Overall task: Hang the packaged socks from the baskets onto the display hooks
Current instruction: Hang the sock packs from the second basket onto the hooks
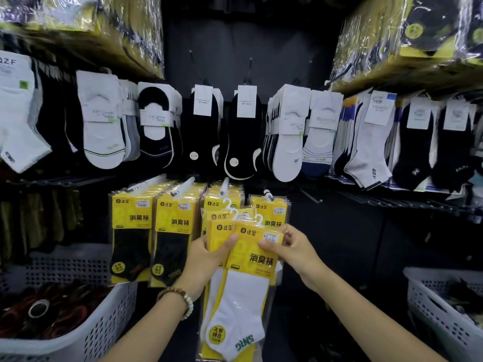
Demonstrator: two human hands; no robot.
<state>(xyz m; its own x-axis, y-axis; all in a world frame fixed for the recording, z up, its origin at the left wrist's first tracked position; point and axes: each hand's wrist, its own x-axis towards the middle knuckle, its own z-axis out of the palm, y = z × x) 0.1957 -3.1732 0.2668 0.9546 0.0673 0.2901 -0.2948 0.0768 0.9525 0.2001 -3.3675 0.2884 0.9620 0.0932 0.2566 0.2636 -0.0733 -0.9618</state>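
My left hand (206, 254) grips a small stack of yellow sock packs (219, 231) with white plastic hangers. My right hand (290, 248) pinches the top right corner of the front pack (245, 286), which holds white socks. Both hands sit just below and in front of the lower display hooks. Four of those hooks carry matching yellow packs: the two left ones (132, 231) show black socks, and the rightmost hook (268, 195) holds a thin bunch behind my hands.
A white perforated basket (86, 333) with dark items stands at lower left, another white basket (441, 309) at lower right. Above hang rows of white and black ankle socks (244, 131). Wire shelf edges run along both sides.
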